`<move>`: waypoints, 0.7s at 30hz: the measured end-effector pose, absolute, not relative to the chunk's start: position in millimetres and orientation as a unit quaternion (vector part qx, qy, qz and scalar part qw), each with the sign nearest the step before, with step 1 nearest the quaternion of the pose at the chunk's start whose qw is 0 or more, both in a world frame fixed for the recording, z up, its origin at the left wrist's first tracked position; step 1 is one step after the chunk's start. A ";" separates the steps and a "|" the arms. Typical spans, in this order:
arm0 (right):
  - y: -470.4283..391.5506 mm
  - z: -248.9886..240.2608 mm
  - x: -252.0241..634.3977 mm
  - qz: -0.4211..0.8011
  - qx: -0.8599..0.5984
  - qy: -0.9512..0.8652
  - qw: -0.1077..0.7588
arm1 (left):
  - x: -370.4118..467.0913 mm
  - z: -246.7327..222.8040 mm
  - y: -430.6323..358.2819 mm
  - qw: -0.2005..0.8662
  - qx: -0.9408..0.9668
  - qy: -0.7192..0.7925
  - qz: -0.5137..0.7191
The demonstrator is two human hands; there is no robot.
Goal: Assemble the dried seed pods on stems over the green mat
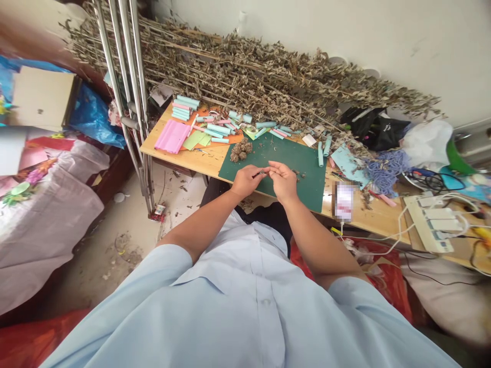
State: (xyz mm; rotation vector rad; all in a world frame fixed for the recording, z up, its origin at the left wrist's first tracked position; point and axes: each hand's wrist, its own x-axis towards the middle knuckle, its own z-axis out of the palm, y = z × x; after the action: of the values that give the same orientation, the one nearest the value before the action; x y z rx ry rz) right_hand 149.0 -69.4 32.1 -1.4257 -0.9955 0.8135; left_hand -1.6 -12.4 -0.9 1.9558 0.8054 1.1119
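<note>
My left hand (247,180) and my right hand (282,180) meet over the front part of a green mat (307,176). Fingers of both are pinched together around something small and dark, too small to name. A cluster of brown balls (241,149) sits on the mat just beyond my left hand. Small dark crumbs lie on the mat beside my right hand. Rolled blue and pink paper tubes (217,129) lie behind the mat's left side, near pink paper sheets (171,136).
Dried leafy stalks (245,71) stretch along the back of the wooden table (192,158). Metal poles (128,76) stand at the left. To the right are a phone (343,202), blue string (387,168), a power strip (431,225) with cables, and a black bag (387,134).
</note>
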 end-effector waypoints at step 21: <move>-94.9 60.6 151.9 0.051 -0.580 -0.704 0.407 | -2.2 -0.6 -11.2 0.357 0.767 0.316 0.430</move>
State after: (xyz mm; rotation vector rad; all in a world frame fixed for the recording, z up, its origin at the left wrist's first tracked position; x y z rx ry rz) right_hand 151.9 -94.9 60.6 -1.4626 -1.7746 0.1289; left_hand -2.2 -11.2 -0.6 1.9788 0.8157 1.1104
